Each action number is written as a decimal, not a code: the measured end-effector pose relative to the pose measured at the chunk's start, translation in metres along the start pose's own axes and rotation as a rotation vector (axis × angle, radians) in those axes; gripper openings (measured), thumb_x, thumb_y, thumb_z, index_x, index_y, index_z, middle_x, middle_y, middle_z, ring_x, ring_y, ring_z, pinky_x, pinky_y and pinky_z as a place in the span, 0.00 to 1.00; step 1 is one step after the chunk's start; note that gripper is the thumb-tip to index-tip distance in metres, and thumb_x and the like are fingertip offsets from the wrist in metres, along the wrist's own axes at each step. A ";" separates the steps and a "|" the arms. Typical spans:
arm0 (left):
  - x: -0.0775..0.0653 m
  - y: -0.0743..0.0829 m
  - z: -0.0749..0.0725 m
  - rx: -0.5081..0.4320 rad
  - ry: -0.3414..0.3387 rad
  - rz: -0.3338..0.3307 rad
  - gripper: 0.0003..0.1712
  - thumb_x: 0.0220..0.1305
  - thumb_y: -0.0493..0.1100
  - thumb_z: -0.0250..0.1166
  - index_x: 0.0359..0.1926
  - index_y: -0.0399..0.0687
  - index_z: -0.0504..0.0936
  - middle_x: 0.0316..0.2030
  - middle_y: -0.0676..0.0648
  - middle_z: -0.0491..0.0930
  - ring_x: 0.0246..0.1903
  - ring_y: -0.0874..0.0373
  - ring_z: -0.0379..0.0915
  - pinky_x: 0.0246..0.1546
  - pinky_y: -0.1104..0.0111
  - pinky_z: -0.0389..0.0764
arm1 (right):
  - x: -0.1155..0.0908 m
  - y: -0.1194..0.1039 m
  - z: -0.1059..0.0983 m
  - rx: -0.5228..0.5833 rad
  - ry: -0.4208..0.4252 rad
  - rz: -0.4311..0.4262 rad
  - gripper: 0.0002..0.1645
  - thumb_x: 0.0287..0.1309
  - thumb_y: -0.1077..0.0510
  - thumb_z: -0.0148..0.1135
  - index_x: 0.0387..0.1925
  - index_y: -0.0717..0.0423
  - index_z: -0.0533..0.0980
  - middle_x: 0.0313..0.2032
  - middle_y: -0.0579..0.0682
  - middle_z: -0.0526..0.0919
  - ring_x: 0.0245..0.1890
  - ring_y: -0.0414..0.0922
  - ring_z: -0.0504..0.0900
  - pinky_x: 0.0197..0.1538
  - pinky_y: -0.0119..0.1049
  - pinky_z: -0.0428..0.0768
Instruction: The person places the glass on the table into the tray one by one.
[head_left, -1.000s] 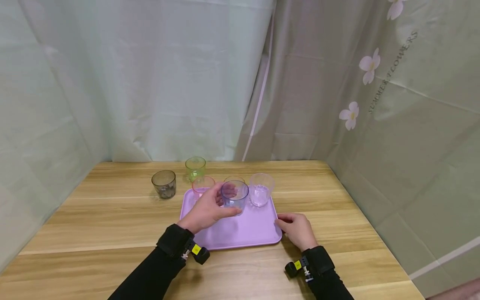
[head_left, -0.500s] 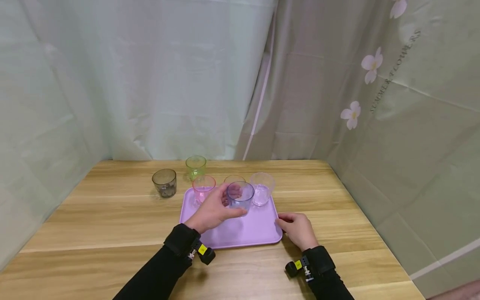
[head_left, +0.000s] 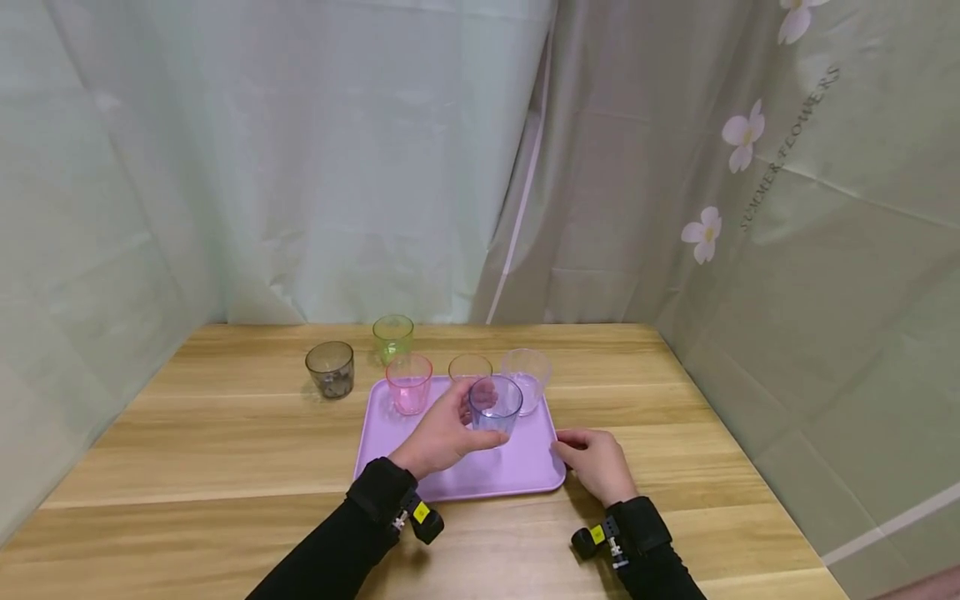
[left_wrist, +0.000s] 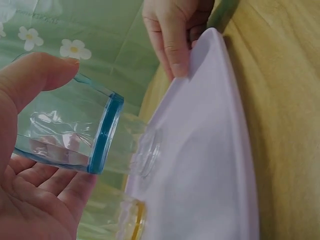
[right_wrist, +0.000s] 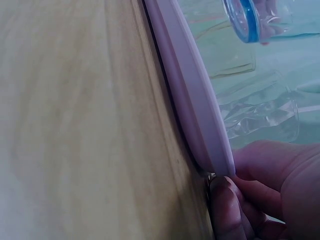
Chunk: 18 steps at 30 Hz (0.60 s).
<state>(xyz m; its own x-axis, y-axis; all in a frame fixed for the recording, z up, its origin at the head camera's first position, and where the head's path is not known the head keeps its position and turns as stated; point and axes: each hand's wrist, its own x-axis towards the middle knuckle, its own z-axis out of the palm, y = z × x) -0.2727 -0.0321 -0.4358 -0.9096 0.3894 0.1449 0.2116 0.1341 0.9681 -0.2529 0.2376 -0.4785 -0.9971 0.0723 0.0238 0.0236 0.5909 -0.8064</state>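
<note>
My left hand (head_left: 438,437) grips a clear blue cup (head_left: 497,410) by its sides, thumb opposite the fingers. The cup is upright over the right half of a purple tray (head_left: 465,483); in the left wrist view its blue base (left_wrist: 106,132) shows a gap above the tray. At the tray's right edge, my right hand (head_left: 598,462) pinches the rim, thumb above and fingers below in the right wrist view. Along the tray's back stand a pink cup (head_left: 409,395), an amber-rimmed cup (head_left: 469,365) partly hidden by my left hand, and a colourless cup (head_left: 531,385).
Left of the tray, a smoky brown cup (head_left: 331,371) stands on the wooden table (head_left: 187,450). Behind the pink cup is a green cup (head_left: 393,337). Curtains (head_left: 375,183) hang close around the table's back and sides.
My left hand has moved right with the blue cup, coming slightly nearer and lower over the tray. More of the pink and amber-rimmed cups shows now. The right hand keeps its place.
</note>
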 end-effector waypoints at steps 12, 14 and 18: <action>0.000 -0.008 0.014 0.041 -0.003 -0.015 0.47 0.59 0.38 0.83 0.75 0.39 0.70 0.66 0.34 0.80 0.62 0.46 0.82 0.64 0.55 0.84 | 0.002 0.001 0.000 0.005 -0.005 0.004 0.14 0.70 0.57 0.73 0.52 0.60 0.91 0.48 0.56 0.94 0.45 0.46 0.90 0.50 0.43 0.90; 0.000 -0.009 0.016 0.052 -0.003 -0.011 0.46 0.58 0.38 0.83 0.74 0.40 0.70 0.65 0.35 0.81 0.61 0.46 0.82 0.64 0.54 0.84 | 0.002 0.001 0.000 0.009 -0.007 0.007 0.14 0.70 0.57 0.73 0.52 0.61 0.91 0.48 0.57 0.94 0.45 0.46 0.90 0.50 0.44 0.90; 0.002 -0.011 0.021 0.061 0.002 -0.012 0.44 0.58 0.39 0.83 0.72 0.40 0.72 0.64 0.37 0.82 0.61 0.46 0.81 0.65 0.53 0.82 | 0.002 0.001 0.000 0.009 -0.007 0.009 0.14 0.70 0.58 0.73 0.52 0.61 0.91 0.49 0.57 0.93 0.45 0.46 0.90 0.51 0.44 0.90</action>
<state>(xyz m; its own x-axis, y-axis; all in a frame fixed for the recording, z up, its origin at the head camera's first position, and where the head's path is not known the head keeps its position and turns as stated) -0.2690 -0.0141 -0.4500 -0.9129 0.3857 0.1335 0.2217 0.1942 0.9556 -0.2546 0.2385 -0.4797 -0.9973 0.0721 0.0121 0.0323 0.5832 -0.8117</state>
